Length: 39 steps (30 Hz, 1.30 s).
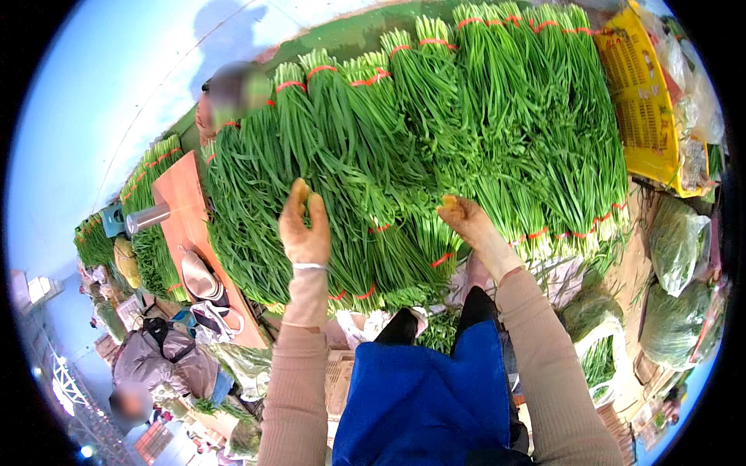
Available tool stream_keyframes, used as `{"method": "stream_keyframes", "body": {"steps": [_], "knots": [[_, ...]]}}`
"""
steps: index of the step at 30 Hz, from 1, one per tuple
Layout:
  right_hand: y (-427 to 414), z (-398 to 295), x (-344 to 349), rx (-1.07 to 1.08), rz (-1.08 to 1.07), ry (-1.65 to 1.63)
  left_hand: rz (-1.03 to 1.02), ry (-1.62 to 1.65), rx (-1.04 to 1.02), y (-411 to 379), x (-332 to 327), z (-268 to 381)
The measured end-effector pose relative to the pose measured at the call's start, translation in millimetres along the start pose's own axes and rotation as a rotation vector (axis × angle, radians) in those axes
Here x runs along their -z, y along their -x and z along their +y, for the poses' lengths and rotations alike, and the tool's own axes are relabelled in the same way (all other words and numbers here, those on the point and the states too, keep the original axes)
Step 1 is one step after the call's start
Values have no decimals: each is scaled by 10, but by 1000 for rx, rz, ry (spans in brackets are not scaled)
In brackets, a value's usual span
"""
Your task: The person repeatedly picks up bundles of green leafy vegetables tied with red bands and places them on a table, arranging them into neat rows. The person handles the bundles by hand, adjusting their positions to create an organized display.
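Bundles of garlic chives (pixel 373 134), tied with red bands near their pale stem ends, lie heaped across the space before me. My left hand (pixel 304 227), in a stained, tan-coloured glove, hovers over the leaves at left of centre. Its thumb and fingers are apart with nothing between them. Farther right, my right hand (pixel 466 218), gloved alike, is above the near bundles. Its fingers are half curled, and I see nothing in them, though the palm is hidden. Shorter tied bundles (pixel 431 244) lie between my two hands, stem ends towards me.
A yellow plastic crate (pixel 641 99) stands at the right, above bagged greens (pixel 679 244). On the left, an orange-brown board (pixel 186 204) holds a metal cylinder (pixel 148 218) and a cap (pixel 201 276). Another person (pixel 166 361) is at lower left; a further one is near the far bundles.
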State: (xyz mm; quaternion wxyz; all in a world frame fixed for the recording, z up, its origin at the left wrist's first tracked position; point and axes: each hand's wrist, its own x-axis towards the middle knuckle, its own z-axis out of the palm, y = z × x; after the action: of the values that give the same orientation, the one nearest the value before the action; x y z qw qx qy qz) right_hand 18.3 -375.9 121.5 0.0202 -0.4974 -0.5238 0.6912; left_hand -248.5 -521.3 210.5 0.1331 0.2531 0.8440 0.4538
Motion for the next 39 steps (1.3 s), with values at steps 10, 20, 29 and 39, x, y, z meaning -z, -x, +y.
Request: {"method": "stream_keyframes", "body": {"steps": [10, 20, 29, 39], "knots": [[-1131, -1270, -568, 233, 12, 91, -32, -544, 93, -1353, 145, -164], [-2352, -1692, -1289, 311, -6, 591, -430, -1385, 194, -2230, -615, -392], [-2442, -1760, -1416, 203, -95, 778, -298, -1115, 315, -2151, -794, -546], [-2206, -1528, -1601, 515, -66, 531, 109, -649, 263, -2031, -302, -922]]}}
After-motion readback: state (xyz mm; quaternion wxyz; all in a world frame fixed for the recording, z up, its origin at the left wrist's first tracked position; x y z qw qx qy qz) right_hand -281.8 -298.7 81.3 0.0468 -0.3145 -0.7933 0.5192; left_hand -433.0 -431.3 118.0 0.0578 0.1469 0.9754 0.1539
